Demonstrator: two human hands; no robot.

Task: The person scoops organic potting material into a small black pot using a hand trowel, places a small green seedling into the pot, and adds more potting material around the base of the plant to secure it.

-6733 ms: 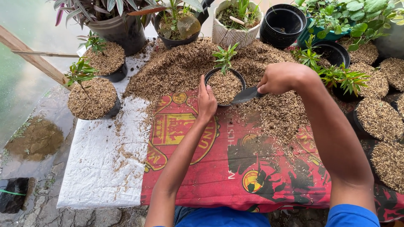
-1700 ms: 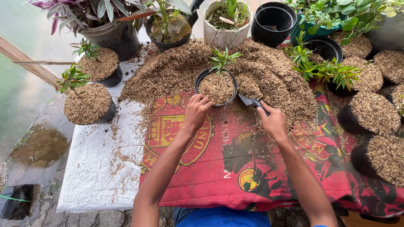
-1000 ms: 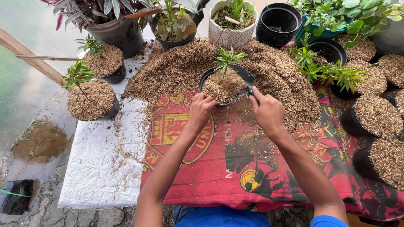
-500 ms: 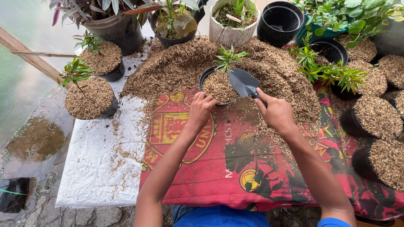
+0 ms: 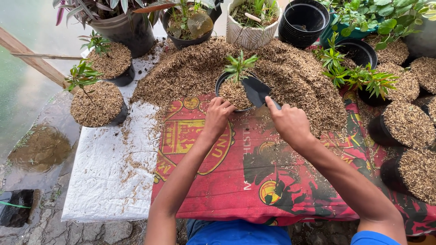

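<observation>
A person's left hand (image 5: 218, 114) cups the near rim of a small black plastic pot (image 5: 235, 92), while the right hand (image 5: 289, 122) grips a dark metal trowel (image 5: 255, 90) tipped over it. The pot looks nearly full of brown husk mix around a green seedling (image 5: 239, 66). Beyond lies a loose husk heap (image 5: 290, 77); the trowel handle is hidden.

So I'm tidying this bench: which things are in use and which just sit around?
In use: left hand, right hand, trowel, small black pot, seedling, husk pile.
Sitting around: stacked empty pots, white planter, filled pots.
</observation>
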